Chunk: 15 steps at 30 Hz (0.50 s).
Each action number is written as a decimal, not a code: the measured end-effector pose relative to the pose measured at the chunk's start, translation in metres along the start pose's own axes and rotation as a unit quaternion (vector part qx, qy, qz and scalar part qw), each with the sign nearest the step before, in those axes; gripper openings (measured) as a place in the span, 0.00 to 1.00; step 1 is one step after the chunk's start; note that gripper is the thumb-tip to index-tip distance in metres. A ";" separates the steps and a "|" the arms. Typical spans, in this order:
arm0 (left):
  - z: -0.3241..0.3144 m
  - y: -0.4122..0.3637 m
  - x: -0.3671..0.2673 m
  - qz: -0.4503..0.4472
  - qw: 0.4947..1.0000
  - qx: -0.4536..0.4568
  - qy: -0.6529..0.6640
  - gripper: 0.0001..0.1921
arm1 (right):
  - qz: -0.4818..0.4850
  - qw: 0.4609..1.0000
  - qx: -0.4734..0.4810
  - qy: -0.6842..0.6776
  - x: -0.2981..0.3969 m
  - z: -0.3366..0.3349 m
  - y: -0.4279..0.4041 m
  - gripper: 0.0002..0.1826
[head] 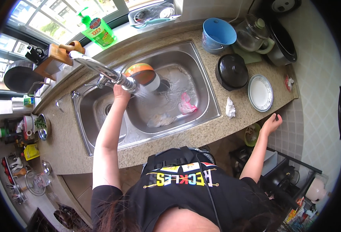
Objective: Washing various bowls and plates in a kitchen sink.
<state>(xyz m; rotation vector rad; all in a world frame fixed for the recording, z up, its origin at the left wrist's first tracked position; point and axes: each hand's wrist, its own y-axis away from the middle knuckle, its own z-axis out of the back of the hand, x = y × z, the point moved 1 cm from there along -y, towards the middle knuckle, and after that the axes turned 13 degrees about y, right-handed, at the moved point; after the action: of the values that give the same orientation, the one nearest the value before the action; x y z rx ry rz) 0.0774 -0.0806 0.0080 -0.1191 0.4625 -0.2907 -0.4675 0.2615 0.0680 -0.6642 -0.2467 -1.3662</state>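
My left hand [121, 92] reaches into the double-bowl stainless steel sink [170, 123], beneath the chrome faucet [112, 74]. The faucet hides its fingers, so its grip does not show. Just beyond it, a tilted orange and white bowl [142, 74] lies near the drain. Water sprays from the faucet head beside this bowl. A crumpled pink and white piece [187, 104] and a pale, thin scrap [161, 119] lie wet on the sink floor. My right hand [271, 124] hangs past the counter's front edge with fingers loosely bent and nothing visible in it, near a white plate [260, 93].
A black lidded pot [232, 72], blue bucket [218, 36], glass kettle [251, 32] and crumpled white tissue [230, 108] stand or lie right of the sink. Below my right hand is a green bin [252, 134]. A green soap bottle [98, 32] occupies the windowsill.
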 end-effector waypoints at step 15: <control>0.011 0.078 -0.022 0.074 0.992 0.058 0.081 0.11 | 0.362 0.692 0.606 -0.153 0.142 -0.100 0.297 0.23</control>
<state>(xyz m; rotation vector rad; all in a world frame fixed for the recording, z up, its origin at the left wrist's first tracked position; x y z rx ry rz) 0.0827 0.0010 0.0135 0.0517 0.6107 -0.1813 -0.1754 0.1049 -0.0231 0.1937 -0.9422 -0.1121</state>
